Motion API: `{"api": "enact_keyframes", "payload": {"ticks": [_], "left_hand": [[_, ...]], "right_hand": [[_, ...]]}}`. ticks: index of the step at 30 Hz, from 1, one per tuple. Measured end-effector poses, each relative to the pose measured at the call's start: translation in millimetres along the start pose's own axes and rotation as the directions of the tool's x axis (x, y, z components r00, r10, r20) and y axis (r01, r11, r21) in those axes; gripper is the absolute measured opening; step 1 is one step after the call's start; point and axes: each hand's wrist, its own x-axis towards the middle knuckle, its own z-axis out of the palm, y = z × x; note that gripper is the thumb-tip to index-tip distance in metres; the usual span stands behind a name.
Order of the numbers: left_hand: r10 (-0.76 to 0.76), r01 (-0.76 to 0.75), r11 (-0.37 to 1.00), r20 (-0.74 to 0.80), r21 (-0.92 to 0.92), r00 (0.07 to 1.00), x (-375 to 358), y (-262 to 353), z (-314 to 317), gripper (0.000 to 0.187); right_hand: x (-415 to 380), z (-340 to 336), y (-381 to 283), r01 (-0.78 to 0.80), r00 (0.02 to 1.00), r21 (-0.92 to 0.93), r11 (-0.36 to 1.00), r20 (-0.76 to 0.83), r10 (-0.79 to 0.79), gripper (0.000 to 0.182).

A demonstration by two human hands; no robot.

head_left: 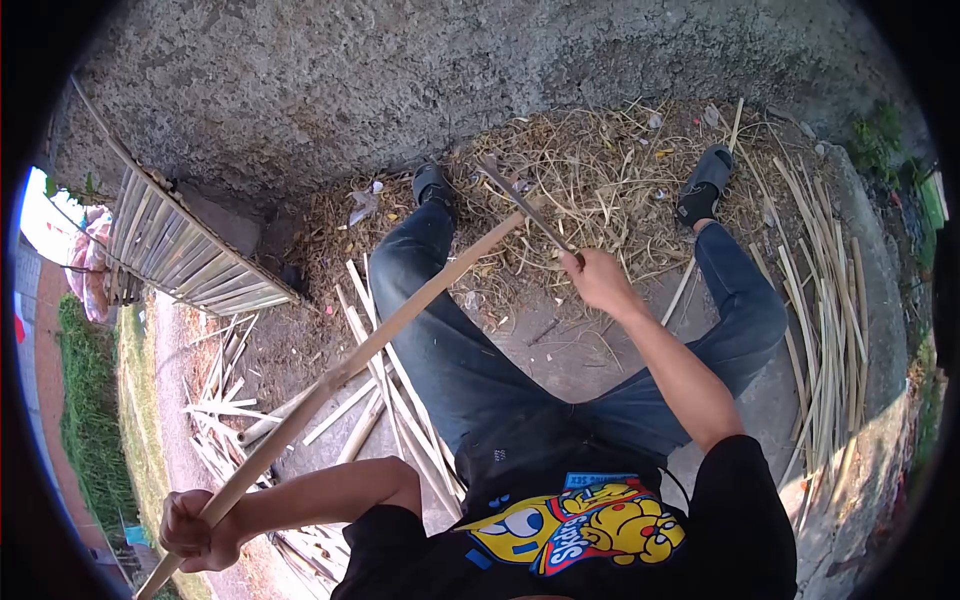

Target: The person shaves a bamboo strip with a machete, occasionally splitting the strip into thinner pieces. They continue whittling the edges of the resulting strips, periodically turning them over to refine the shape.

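Note:
My left hand point(200, 530) is closed around the near part of a long bamboo strip point(345, 372), out at the lower left. The strip slants up over my left thigh, and its far end meets the blade of a long knife point(522, 205). My right hand point(600, 281) grips this knife by its handle, between my knees, with the blade pointing up and to the left. Below the blade, a heap of thin curly shavings point(590, 190) covers the ground between my feet.
A rough wall point(400, 80) rises in front. Split bamboo strips point(825, 320) lie in a bundle on the right, and more bamboo pieces point(375, 410) are scattered at the left. A slatted bamboo panel point(180, 245) leans at the upper left.

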Motion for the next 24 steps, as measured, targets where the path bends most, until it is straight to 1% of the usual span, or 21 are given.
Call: {"api": "enact_keyframes", "payload": {"ticks": [1, 3, 4, 5, 6, 7, 8, 10, 12, 13, 14, 15, 16, 18, 19, 20, 22, 23, 24], "left_hand": [[0.005, -0.005, 1.0, -0.002, 0.004, 1.0, 8, 10, -4, 0.06], [0.024, -0.03, 0.996, 0.068, 0.081, 0.997, 17, 17, -13, 0.06], [-0.003, 0.002, 0.998, 0.017, 0.06, 1.0, 19, 18, -18, 0.06], [-0.049, 0.049, 0.998, -0.006, 0.04, 0.999, 20, 18, -27, 0.06], [-0.106, 0.106, 0.994, -0.03, 0.023, 0.994, 20, 20, -37, 0.06], [-0.116, 0.119, 0.992, -0.055, 0.048, 0.992, 18, 16, -45, 0.06], [-0.124, 0.126, 0.99, -0.033, 0.068, 0.992, 12, 6, -53, 0.06], [-0.076, 0.091, 0.988, -0.113, 0.128, 0.991, -2, -14, -68, 0.057], [-0.019, 0.054, 0.987, -0.224, 0.15, 0.974, -21, -46, -68, 0.053], [-0.003, 0.046, 0.986, -0.26, 0.163, 0.966, -31, -63, -71, 0.052], [0.015, 0.039, 0.984, -0.295, 0.175, 0.955, -40, -80, -73, 0.051], [-0.009, 0.056, 0.991, -0.369, 0.118, 0.93, -49, -100, -73, 0.051], [-0.038, 0.07, 0.996, -0.44, 0.057, 0.897, -59, -120, -70, 0.05], [-0.122, 0.13, 0.991, -0.549, -0.024, 0.827, -83, -164, -59, 0.049], [-0.176, 0.189, 0.981, -0.572, -0.037, 0.801, -95, -185, -53, 0.051], [-0.23, 0.249, 0.967, -0.594, -0.052, 0.771, -107, -205, -45, 0.054], [-0.152, 0.361, 0.915, -0.677, 0.179, 0.72, -134, -245, -27, 0.063], [-0.163, 0.382, 0.903, -0.665, 0.197, 0.729, -148, -261, -29, 0.067], [-0.171, 0.397, 0.892, -0.653, 0.216, 0.738, -163, -275, -32, 0.072]], "right_hand": [[14, -2, 37, -0.145, 0.989, -0.052, 0.988, -0.004, 0.145, 0.058], [35, 12, 119, -0.146, 0.978, -0.122, 0.982, -0.17, 0.124, 0.059], [43, 15, 133, -0.134, 0.979, -0.126, 0.983, -0.173, 0.112, 0.059], [43, 17, 141, -0.219, 0.952, 0.133, 0.967, -0.19, 0.242, 0.055], [40, 24, 150, -0.295, 0.911, 0.384, 0.875, -0.164, 0.379, 0.051], [23, 9, 114, -0.288, 0.903, 0.589, 0.755, -0.095, 0.419, 0.045], [17, 3, 87, -0.29, 0.903, 0.593, 0.751, -0.09, 0.419, 0.045], [7, -1, 45, -0.153, 0.916, 0.866, 0.476, -0.056, 0.397, 0.04], [1, 0, -4, -0.006, 0.928, 0.955, 0.298, -0.105, 0.358, 0.034], [1, 3, -23, 0.019, 0.936, 0.979, 0.201, -0.088, 0.34, 0.033], [-2, 2, -46, 0.076, 0.948, 0.985, 0.156, -0.12, 0.295, 0.034], [-6, -2, -68, 0.079, 0.963, 0.991, 0.104, -0.103, 0.25, 0.035], [-9, -6, -87, 0.08, 0.975, 0.995, 0.053, -0.089, 0.206, 0.036], [-8, -12, -115, 0.106, 0.99, 0.99, -0.096, -0.095, 0.109, 0.036], [-12, -21, -133, 0.075, 0.995, 0.982, -0.171, -0.061, 0.083, 0.035], [-11, -25, -144, 0.091, 0.996, 0.959, -0.267, -0.088, 0.022, 0.034], [-9, -38, -164, 0.151, 0.984, 0.91, -0.387, -0.175, -0.028, 0.03], [-8, -46, -169, 0.163, 0.982, 0.909, -0.383, -0.189, -0.029, 0.03], [-4, -56, -174, 0.219, 0.966, 0.889, -0.401, -0.254, -0.036, 0.028]]}}
